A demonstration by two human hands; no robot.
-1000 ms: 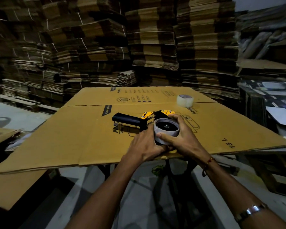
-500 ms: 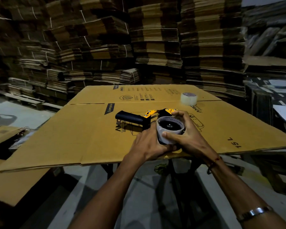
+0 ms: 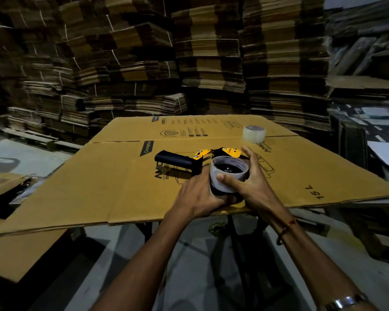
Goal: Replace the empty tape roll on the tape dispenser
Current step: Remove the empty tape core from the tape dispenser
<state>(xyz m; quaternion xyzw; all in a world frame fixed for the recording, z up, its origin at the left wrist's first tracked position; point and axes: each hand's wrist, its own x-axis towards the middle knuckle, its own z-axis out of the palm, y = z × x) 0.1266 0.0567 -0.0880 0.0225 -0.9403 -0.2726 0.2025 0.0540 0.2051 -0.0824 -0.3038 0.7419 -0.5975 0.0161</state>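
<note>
While the left hand (image 3: pixel 198 194) steadies the tape dispenser (image 3: pixel 189 159) on the cardboard sheet (image 3: pixel 99 187), near edge, the right hand (image 3: pixel 249 182) curls around the empty roll (image 3: pixel 228 176). Light, thin card, probably crushable: hold its rim evenly.

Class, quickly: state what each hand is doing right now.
Left hand: fingers curled on the tape dispenser, steadying its base.
Right hand: thumb and fingers curled round the empty roll.

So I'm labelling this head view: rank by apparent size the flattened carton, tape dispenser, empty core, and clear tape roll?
1. Flattened carton
2. Tape dispenser
3. Empty core
4. Clear tape roll, though it's farther away, so unsure.
</note>
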